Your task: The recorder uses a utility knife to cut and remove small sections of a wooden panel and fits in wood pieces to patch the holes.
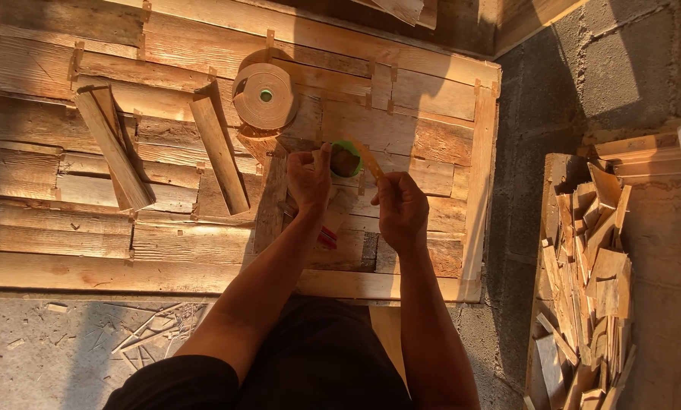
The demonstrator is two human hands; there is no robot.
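While your left hand [308,181] gripped the green-rimmed tape roll [346,160] over the wooden pallet [431,144], your right hand [401,209] pinched what appeared to be its pulled strip [368,158], which could twist and stick to itself if tension slackened.

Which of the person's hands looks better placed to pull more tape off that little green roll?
Probably the right hand: it already pinches the loose tape strip leading off the small green-cored roll. The left hand grips the roll itself, so it is occupied steadying it.
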